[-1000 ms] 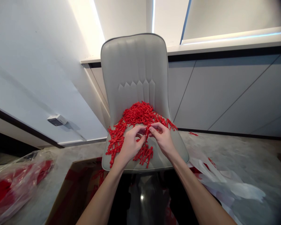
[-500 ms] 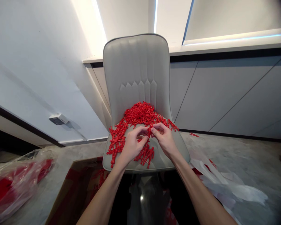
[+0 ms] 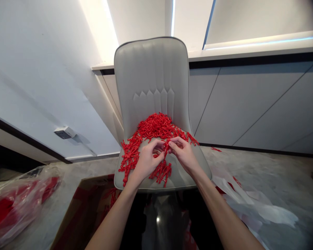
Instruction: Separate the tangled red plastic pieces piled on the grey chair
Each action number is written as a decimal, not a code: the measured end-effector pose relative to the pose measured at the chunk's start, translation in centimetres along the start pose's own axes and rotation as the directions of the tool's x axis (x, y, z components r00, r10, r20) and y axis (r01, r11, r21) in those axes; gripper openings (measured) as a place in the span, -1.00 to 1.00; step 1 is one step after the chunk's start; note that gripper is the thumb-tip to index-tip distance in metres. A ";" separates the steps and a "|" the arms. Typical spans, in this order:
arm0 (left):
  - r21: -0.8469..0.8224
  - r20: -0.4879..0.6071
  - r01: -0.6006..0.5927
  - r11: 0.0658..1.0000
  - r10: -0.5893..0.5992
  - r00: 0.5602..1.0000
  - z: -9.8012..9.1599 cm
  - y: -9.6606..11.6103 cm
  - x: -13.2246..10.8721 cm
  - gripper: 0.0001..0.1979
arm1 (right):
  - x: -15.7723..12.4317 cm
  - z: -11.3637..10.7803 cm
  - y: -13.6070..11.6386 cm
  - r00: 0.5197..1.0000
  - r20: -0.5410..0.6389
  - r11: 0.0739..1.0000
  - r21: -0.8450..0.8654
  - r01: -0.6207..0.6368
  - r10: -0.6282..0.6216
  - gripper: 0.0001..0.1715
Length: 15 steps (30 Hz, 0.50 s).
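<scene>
A tangled heap of small red plastic figures [image 3: 154,126] lies on the seat of a grey upholstered chair [image 3: 151,69], spreading down the left side of the seat. My left hand [image 3: 147,162] and my right hand [image 3: 184,155] meet over the seat, with curled fingers on a thin red strand of the figures [image 3: 166,148] rising from the heap. A smaller red cluster [image 3: 161,173] lies on the seat just below my hands. Part of the heap is hidden behind my fingers.
A clear plastic bag of red items [image 3: 21,205] lies at lower left. A cardboard box with red pieces [image 3: 91,208] stands below the seat. White plastic sheeting [image 3: 258,205] and a stray red piece [image 3: 216,149] lie on the grey floor at right.
The view has shifted slightly. Both hands stay at the same red strand, with only small finger movements.
</scene>
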State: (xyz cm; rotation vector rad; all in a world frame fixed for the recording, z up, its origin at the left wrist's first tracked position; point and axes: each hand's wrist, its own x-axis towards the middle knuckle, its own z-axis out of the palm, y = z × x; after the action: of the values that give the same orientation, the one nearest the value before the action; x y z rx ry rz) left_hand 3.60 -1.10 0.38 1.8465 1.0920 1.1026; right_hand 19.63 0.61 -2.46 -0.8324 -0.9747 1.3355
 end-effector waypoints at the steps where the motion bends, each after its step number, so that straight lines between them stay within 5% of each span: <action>1: -0.005 0.005 0.001 1.000 -0.001 1.000 0.0 0.0 0.0 -0.72 | 0.0 0.0 0.0 1.000 0.000 1.000 0.010 -0.008 0.008 -0.66; 15: -0.116 0.067 0.019 0.993 -0.011 0.998 0.0 0.3 -0.3 -0.79 | -0.1 -0.2 0.2 0.999 0.031 0.998 -0.054 0.035 -0.033 -0.59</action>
State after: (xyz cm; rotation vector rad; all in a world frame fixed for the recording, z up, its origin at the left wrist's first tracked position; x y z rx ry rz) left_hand 3.56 -1.44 0.53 1.7685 0.9815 1.0660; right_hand 19.74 0.49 -2.72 -0.8354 -1.0484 1.3003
